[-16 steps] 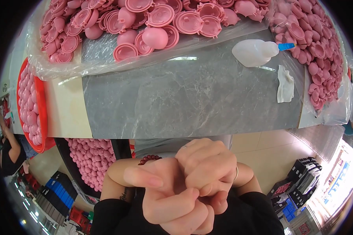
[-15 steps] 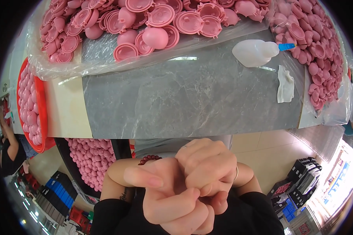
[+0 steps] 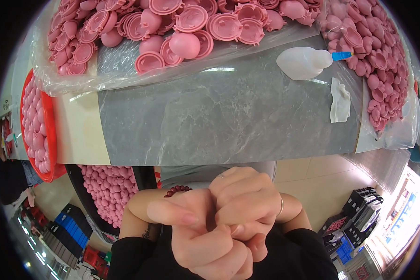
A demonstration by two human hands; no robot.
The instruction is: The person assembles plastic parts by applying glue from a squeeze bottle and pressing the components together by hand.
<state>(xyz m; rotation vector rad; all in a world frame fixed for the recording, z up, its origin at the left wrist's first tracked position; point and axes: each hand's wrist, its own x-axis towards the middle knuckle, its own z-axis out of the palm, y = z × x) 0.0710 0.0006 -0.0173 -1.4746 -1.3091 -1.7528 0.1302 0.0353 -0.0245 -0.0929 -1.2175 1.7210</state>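
Both my hands are raised close in front of my body, below the table's near edge, and they touch each other. My left hand [image 3: 203, 238], with a dark red bead bracelet [image 3: 178, 190] at its wrist, has its fingers curled and its thumb stretched out to the side. My right hand [image 3: 247, 200] is closed, its knuckles up and its fingertips pressed against the left fingertips. A thin bangle [image 3: 281, 206] circles the right wrist. Whatever the fingers may hold between them is hidden.
A grey marbled tabletop [image 3: 219, 121] lies ahead. Pink half-shells [image 3: 191, 18] are heaped on plastic film at the back, with another pink pile [image 3: 382, 60] at right. A white squeeze bottle [image 3: 301, 63] lies near a white cloth [image 3: 340, 100]. At left are a red basin [image 3: 50, 135] and a bin of pink balls [image 3: 109, 191].
My right hand's fingers have shifted slightly against the left hand's fingertips. On the far left, a person's arm has left its former place. The things on the table stay put.
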